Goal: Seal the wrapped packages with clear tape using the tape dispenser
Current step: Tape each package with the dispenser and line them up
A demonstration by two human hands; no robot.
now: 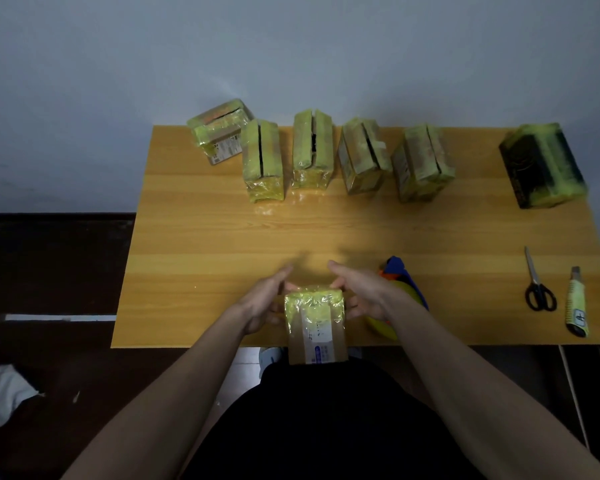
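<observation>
A small cardboard package (316, 323), its far end wrapped in yellowish film and a white label on top, is held at the table's near edge. My left hand (264, 303) holds its left side and my right hand (357, 294) its right side, fingers reaching past the far end. The tape dispenser (400, 278), blue and orange with a yellow roll, lies on the table just right of my right wrist, partly hidden by it.
Several film-wrapped packages (312, 150) stand in a row along the far side of the wooden table (194, 244), and a dark wrapped box (542, 166) stands far right. Scissors (537, 285) and a utility knife (577, 304) lie at the right edge.
</observation>
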